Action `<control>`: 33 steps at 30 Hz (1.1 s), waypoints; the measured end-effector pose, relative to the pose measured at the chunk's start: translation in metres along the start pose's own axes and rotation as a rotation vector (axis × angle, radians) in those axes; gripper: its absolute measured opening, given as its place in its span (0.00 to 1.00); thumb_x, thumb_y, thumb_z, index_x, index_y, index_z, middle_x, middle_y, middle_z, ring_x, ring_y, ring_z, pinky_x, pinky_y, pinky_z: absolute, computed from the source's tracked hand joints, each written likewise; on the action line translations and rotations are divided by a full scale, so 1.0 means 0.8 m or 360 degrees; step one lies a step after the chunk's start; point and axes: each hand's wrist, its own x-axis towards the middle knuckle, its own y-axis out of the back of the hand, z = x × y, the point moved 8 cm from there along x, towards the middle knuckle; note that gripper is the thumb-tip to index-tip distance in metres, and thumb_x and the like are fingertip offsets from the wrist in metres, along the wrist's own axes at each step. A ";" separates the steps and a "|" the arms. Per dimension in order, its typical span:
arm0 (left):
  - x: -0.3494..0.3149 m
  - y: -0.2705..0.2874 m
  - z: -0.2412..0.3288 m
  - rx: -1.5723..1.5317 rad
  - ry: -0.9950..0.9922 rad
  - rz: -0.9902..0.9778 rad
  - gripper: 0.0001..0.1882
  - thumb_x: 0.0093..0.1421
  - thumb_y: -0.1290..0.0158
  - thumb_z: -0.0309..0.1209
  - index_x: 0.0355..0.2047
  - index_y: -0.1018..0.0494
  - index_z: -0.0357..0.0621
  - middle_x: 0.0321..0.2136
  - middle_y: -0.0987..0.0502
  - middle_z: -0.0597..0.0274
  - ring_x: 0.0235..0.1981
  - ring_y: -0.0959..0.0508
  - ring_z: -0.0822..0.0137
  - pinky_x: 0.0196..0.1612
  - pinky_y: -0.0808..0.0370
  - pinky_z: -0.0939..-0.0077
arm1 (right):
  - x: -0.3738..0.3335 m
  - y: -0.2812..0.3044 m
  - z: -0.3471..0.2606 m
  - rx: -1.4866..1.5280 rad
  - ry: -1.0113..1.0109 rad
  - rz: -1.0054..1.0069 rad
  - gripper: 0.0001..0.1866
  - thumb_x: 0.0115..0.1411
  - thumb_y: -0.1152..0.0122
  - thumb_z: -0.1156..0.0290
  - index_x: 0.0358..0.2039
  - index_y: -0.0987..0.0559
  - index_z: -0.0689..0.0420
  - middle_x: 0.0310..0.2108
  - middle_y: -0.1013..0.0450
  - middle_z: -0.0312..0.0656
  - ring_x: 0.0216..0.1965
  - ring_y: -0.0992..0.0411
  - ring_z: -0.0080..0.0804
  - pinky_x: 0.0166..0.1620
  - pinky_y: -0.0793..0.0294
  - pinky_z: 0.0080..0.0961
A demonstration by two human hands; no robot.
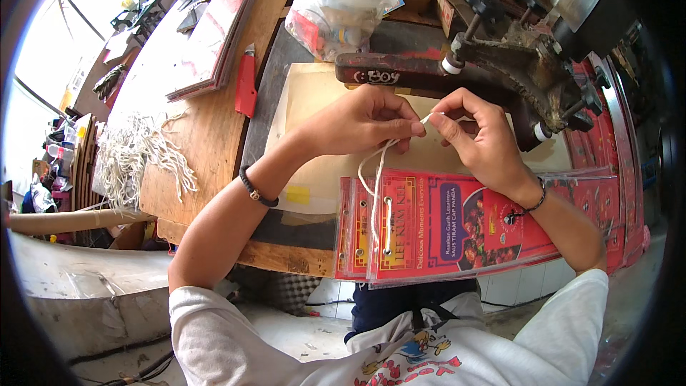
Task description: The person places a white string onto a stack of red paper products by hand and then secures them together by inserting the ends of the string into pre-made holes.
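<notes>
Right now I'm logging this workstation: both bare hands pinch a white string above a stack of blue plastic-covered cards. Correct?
Not quite. The head view shows the stack of plastic-covered cards is red, not blue. The left hand and right hand do pinch the white string above it.

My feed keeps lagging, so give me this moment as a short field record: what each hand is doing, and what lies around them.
left hand: pinching the white string near its upper end
right hand: pinching the same string's end, fingertips facing the left hand's
string: loops down through a slot in the red packets
red packets: stacked flat at the table's near edge, under the right wrist
behind hands: dark metal press
further left: red knife, pile of cut strings
top: clear bag
</notes>
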 end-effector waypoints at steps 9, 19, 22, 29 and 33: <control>-0.007 -0.007 0.010 0.0045 -0.0045 -0.0242 0.13 0.68 0.46 0.33 0.42 0.20 0.34 0.26 0.19 0.66 0.30 0.23 0.78 0.35 0.28 0.81 | -0.003 0.007 0.008 0.0110 -0.0024 0.0137 0.11 0.69 0.43 0.66 0.41 0.25 0.62 0.30 0.25 0.37 0.30 0.28 0.19 0.34 0.26 0.20; -0.005 0.004 0.016 -0.0010 -0.0129 -0.0086 0.13 0.66 0.48 0.31 0.37 0.21 0.31 0.25 0.19 0.63 0.27 0.23 0.77 0.31 0.30 0.81 | -0.004 -0.002 -0.024 -0.0007 0.0336 0.0007 0.19 0.60 0.31 0.66 0.49 0.23 0.59 0.37 0.22 0.40 0.37 0.23 0.24 0.40 0.22 0.22; -0.005 0.003 0.010 -0.0011 -0.0117 -0.0122 0.12 0.65 0.48 0.31 0.36 0.22 0.31 0.28 0.19 0.61 0.27 0.23 0.76 0.31 0.29 0.82 | -0.003 -0.004 -0.023 -0.0045 0.0327 -0.0014 0.18 0.59 0.30 0.68 0.48 0.21 0.58 0.37 0.21 0.40 0.38 0.22 0.24 0.41 0.22 0.22; -0.004 -0.003 0.007 -0.0029 -0.0076 -0.0213 0.11 0.63 0.49 0.31 0.35 0.24 0.34 0.32 0.21 0.62 0.30 0.22 0.76 0.34 0.28 0.81 | -0.005 0.001 -0.028 -0.0004 0.0432 0.0038 0.14 0.57 0.29 0.73 0.44 0.18 0.58 0.36 0.20 0.40 0.37 0.21 0.26 0.41 0.21 0.23; -0.005 -0.003 0.006 -0.0041 -0.0071 -0.0212 0.11 0.64 0.50 0.31 0.35 0.25 0.34 0.32 0.22 0.63 0.30 0.23 0.76 0.35 0.29 0.81 | -0.004 0.001 -0.032 -0.0146 0.0535 0.0032 0.09 0.56 0.30 0.76 0.39 0.16 0.59 0.35 0.19 0.42 0.36 0.20 0.29 0.40 0.21 0.24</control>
